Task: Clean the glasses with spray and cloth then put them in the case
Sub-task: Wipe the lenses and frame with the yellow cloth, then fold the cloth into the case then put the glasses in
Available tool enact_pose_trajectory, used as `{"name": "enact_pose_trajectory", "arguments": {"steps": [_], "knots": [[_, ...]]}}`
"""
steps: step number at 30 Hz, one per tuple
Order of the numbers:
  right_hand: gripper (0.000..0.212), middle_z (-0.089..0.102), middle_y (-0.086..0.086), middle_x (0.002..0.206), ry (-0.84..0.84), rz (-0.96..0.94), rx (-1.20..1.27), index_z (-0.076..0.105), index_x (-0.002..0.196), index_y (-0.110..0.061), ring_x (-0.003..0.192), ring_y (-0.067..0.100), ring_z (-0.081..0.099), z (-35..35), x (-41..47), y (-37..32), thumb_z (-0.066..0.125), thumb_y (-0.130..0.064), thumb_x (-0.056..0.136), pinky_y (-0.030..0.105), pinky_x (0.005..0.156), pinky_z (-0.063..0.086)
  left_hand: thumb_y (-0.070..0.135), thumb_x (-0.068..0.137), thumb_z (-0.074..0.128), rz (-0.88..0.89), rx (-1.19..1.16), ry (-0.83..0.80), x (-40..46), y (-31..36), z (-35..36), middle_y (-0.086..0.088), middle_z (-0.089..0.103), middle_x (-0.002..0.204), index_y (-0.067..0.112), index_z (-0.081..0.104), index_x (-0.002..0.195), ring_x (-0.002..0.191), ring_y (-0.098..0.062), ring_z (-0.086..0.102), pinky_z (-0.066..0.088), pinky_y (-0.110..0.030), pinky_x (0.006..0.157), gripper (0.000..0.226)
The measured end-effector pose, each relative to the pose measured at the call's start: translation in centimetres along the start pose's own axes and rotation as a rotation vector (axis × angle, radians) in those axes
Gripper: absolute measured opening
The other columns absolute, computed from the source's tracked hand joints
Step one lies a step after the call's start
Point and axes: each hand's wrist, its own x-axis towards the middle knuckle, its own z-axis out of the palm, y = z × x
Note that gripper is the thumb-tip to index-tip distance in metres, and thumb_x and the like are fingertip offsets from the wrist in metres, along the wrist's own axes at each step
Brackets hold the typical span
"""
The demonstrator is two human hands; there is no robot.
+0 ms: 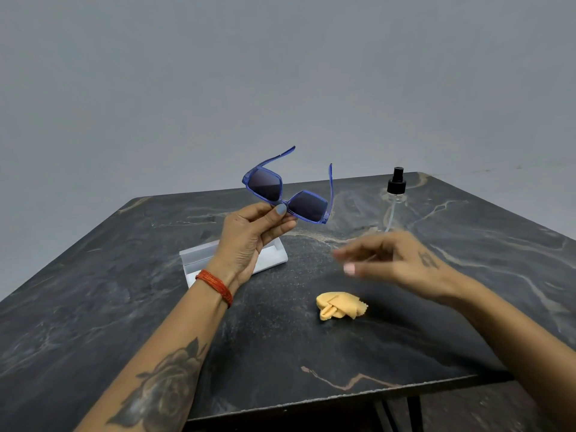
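I see the glasses (286, 190), blue-framed with dark lenses, held up in the air above the far part of the table (124, 307), their temples unfolded and pointing upward. My left hand (252, 235) pinches them at the bridge, thumb in front and fingers curled behind. Below that hand, partly hidden by the wrist, the white case (271, 254) lies open on the table. My right hand (389, 257) hangs blurred over the table, holding nothing, fingers stretched out loosely and slightly apart. Just beneath it toward me, the yellow cloth (339, 305) lies crumpled on the table. The clear spray bottle (394, 201) with a black nozzle stands upright at the far right.
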Motion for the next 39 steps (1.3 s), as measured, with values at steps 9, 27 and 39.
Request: {"name": "enact_pose_trajectory", "arguments": {"steps": [9, 27, 39], "knots": [[0.013, 0.068, 0.007, 0.074, 0.275, 0.322, 0.82, 0.064, 0.094, -0.005, 0.059, 0.01, 0.064, 1.2, 5.3, -1.4, 0.064, -0.014, 0.086, 0.018, 0.056, 0.055, 0.005, 0.069, 0.064, -0.001, 0.025, 0.003, 0.0, -0.8, 0.3, -0.007, 0.072, 0.071, -0.001, 0.066, 0.082, 0.069, -0.017, 0.07, 0.055, -0.02, 0.065, 0.014], [0.029, 0.073, 0.003, 0.081, 0.571, -0.023, 0.468, 0.06, 0.104, -0.022, 0.073, 0.012, 0.069, 0.7, 4.2, 1.2, 0.07, -0.009, 0.08, 0.018, 0.063, 0.053, 0.015, 0.087, 0.055, 0.037, 0.17, 0.081, 0.5, -0.6, -0.4, 0.002, 0.072, 0.082, 0.008, 0.07, 0.088, 0.075, -0.009, 0.066, 0.057, -0.027, 0.076, 0.016], [0.028, 0.067, -0.026, 0.084, 0.283, -0.117, 0.072, 0.071, 0.092, -0.031, 0.089, -0.008, 0.063, 0.0, 4.1, 1.4, 0.071, -0.007, 0.079, 0.008, 0.075, 0.047, -0.001, 0.083, 0.057, 0.091, 0.303, -0.008, 0.4, 0.4, -0.7, 0.009, 0.073, 0.077, 0.013, 0.067, 0.098, 0.069, -0.007, 0.066, 0.055, -0.021, 0.068, 0.023]]}}
